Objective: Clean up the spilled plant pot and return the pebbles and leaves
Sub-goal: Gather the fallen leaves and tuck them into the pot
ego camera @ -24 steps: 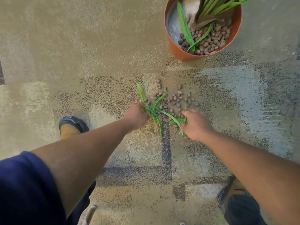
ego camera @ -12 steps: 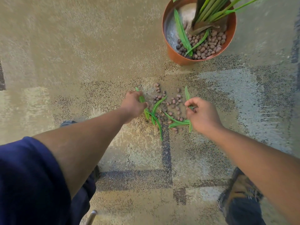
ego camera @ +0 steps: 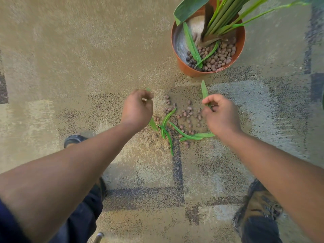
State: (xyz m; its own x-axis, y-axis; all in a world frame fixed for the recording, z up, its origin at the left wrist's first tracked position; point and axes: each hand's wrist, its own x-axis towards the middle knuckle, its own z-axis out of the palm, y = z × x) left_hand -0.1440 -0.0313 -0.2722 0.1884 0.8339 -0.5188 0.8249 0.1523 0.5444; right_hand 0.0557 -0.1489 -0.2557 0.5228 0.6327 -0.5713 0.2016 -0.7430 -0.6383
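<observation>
1. Head view, looking down at patterned beige carpet (ego camera: 70,67); round terracotta-orange plastic plant pot (ego camera: 185,67) upright at upper right, already holding brown clay pebbles (ego camera: 217,57), two loose leaves and the green plant stems (ego camera: 222,16).
2. Left hand (ego camera: 136,111) curled closed around a narrow green fallen leaf (ego camera: 152,124); tip showing above the knuckles, tail below the palm; pinched that way, probably, to lift it clear of the spill.
3. Right hand (ego camera: 220,113) closed with thumb and fingers gripping another long green leaf (ego camera: 204,91), blade pointing toward the pot; apparently gathered for carrying back.
4. Between the hands: scattered small brown pebbles (ego camera: 185,114) and several more green leaves (ego camera: 191,136) flat on the carpet; most of the spill not yet returned.
5. Open carpet between spill and pot; near rim of the pot unobstructed, though overhanging stems crowd the far side; brown shoes (ego camera: 259,209) well behind the spill, out of the way.
</observation>
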